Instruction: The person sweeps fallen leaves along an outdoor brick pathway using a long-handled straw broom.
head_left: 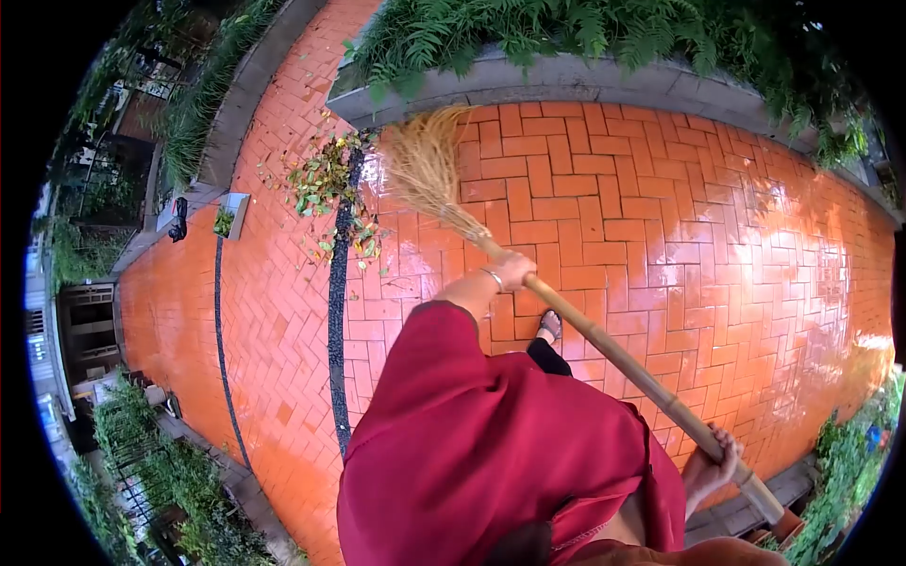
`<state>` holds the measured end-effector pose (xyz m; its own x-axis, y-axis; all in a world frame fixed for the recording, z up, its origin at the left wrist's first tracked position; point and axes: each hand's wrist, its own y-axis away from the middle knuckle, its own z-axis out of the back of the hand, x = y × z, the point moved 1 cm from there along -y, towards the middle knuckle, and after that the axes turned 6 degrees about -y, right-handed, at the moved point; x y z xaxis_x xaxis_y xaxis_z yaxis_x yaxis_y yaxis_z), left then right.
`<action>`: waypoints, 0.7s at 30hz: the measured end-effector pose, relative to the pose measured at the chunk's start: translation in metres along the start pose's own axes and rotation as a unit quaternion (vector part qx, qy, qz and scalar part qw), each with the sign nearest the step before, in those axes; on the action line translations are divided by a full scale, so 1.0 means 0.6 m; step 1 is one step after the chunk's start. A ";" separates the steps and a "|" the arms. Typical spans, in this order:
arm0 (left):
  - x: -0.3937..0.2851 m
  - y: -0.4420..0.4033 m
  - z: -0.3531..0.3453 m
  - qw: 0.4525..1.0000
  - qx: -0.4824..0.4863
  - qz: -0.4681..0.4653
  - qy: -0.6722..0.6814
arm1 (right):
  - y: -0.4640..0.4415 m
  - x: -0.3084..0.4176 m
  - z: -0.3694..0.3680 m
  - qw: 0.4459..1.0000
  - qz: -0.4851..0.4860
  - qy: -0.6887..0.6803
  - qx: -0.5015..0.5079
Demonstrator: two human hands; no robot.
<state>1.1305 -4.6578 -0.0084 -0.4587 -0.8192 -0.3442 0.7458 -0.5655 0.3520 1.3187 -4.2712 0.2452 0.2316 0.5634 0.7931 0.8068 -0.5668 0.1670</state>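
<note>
A long straw broom with a bamboo handle [618, 357] slants across the view, its bristles [425, 156] on the bricks at upper centre. My left hand [511, 270], with a bracelet at the wrist, is closed round the handle just below the bristle binding. Farther down, near the handle's lower end, my right hand [715, 462] is wrapped round the bamboo. Left of the bristles lies a pile of fallen leaves [321, 179], with loose leaves [363, 238] scattered below it over a dark drain strip [338, 321].
Wet orange brick paving [585, 193] spreads all around. A low stone kerb [566, 80] with ferns runs along the top. At left stands a dustpan-like container [232, 217] holding green leaves, with a dark object [178, 219] beside it. My sandalled foot [549, 325] is at centre.
</note>
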 end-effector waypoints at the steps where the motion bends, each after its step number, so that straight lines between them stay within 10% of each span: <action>1: 0.036 0.024 0.010 1.000 0.025 0.009 -0.009 | -0.015 -0.028 -0.005 0.999 -0.032 -0.023 -0.002; 10: -0.067 0.013 0.138 1.000 -0.010 -0.012 0.016 | -0.144 0.085 0.011 0.999 -0.017 -0.044 -0.024; 11: -0.094 -0.014 0.147 0.998 -0.023 -0.034 0.039 | -0.203 0.138 0.087 0.953 -0.068 -0.122 0.270; 15: -0.123 -0.105 0.169 0.988 -0.108 -0.086 0.072 | -0.258 0.207 -0.037 0.986 0.103 -0.031 0.126; 21: 0.059 -0.113 0.165 0.988 -0.068 -0.012 0.142 | -0.380 0.089 -0.203 0.992 0.062 -0.012 0.107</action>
<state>1.0162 -4.6578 0.0416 -0.3374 -0.7359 -0.5871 0.8038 -0.5498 0.2272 1.0807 -4.1852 0.3206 0.3472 0.5127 0.7853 0.8678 -0.4931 -0.0618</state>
